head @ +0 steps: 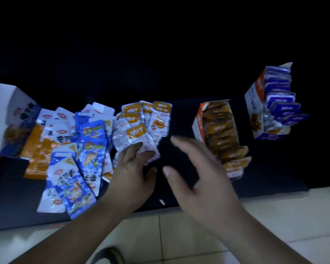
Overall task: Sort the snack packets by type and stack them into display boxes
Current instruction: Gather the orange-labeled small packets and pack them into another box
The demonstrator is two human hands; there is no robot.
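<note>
Head view: left hand (133, 174) spread flat, fingertips on small orange packets (141, 126) fanned ahead on the dark desk (179, 115), nothing gripped. Right hand (202, 180) open, empty, just beside orange box (215, 134), the nearer hand, box's long axis running away.

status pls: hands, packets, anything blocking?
Left hand on loose orange packets, grip unclear. Right hand open, empty, beside orange box. Purple box full. Blue packets unsorted. Nothing blocking.
</note>
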